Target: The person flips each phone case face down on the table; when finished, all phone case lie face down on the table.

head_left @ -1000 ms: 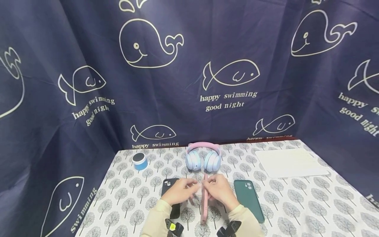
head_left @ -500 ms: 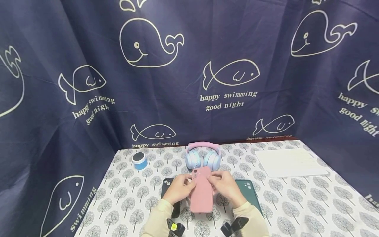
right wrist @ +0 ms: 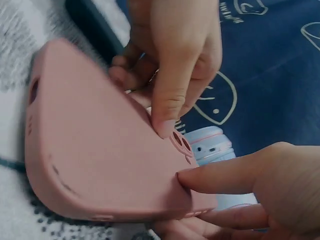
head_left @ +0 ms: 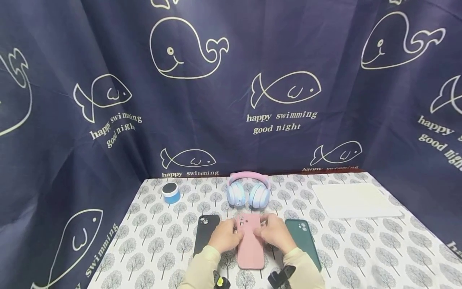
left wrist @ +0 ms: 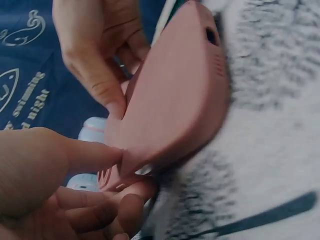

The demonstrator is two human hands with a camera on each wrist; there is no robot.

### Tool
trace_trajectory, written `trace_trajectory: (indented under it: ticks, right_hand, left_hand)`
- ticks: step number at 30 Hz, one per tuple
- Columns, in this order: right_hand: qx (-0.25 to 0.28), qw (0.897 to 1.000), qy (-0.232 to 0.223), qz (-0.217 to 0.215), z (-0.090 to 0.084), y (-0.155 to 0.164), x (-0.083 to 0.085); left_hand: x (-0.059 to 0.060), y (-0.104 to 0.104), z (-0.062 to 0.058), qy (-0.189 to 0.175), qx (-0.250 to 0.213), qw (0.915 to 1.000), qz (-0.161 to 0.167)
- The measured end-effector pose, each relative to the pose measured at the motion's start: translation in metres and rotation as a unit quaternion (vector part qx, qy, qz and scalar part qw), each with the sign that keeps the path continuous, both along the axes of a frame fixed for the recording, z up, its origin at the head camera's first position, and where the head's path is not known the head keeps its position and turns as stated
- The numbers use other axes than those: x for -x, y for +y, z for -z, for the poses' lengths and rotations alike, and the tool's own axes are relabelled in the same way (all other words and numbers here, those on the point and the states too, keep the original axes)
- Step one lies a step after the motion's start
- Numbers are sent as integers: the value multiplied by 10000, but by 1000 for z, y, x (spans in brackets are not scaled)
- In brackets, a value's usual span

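Observation:
A pink phone case is held between both hands, its back facing the head camera and its camera cutouts at the far end. My left hand pinches the case's left edge with thumb on top and fingers below; the left wrist view shows this left hand close up. On the opposite edge, my right hand grips likewise, as the right hand shows in its own wrist view. Whether a phone sits inside is hidden. A black phone case lies left, a dark green one right.
Pink and blue headphones stand just beyond the hands. At the back left is a blue and white round container with a dark top. A white flat board-like thing lies right, on the tree-print tablecloth. A navy curtain hangs behind.
The pink case has turned from edge-on to back-up, then come nearer the table. My left hand, apart from it at first, now pinches its left edge.

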State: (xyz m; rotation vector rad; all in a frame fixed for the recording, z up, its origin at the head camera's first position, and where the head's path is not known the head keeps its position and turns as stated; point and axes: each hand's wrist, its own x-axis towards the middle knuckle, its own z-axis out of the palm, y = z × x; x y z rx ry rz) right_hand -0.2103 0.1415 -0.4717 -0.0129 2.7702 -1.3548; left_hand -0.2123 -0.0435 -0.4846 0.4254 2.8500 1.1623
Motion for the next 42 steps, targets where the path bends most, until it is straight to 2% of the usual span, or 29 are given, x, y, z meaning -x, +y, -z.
trace_trajectory:
  ticks: [5,8,15,17,21,24,26,30,32,34,36,39,42]
  right_hand:
    - [-795,9961,379,113,5,2,2]
    - [-1163,9914,568,212,4,3,3]
    - [-1229,9909,454,304,3,5,4]
    - [-1226,9909,460,310,5,5,3]
    - [-1057,9925,512,337,3,7,2]
    - [-866,9941,506,407,-8,19,4]
    - [-895,9927,569,583,-18,37,5]
    - [-1304,9827,752,1076,-37,84,0]
    - [-1497,9796,632,1181,-41,102,-4]
    - [-1637,9791,300,1167,-40,115,-8]
    - [-1702,9794,-69,1082,-35,123,-12]
    - [-1476,9828,-544,967,-26,128,-17]
    - [-1252,9863,-639,861,-19,128,-17]
  left_hand:
    - [1,8,9,373,504,9977,-266]
    - [2,12,11,583,726,9949,-393]
    - [-1,17,6,687,865,9929,-439]
    - [-3,20,4,871,1026,9895,-521]
    - [-10,29,-1,1474,1340,9777,-661]
    - [-15,40,-8,1649,1265,9765,-567]
    - [-16,52,-12,1562,1037,9816,-351]
    - [-14,81,-18,1233,558,9907,118]
    - [-15,94,-19,1024,427,9936,228]
    - [-18,105,-17,704,398,9963,302]
    - [-23,115,-13,413,558,9969,372]
    - [-28,126,-6,240,802,9952,507]
    - [-29,133,2,292,917,9940,524]
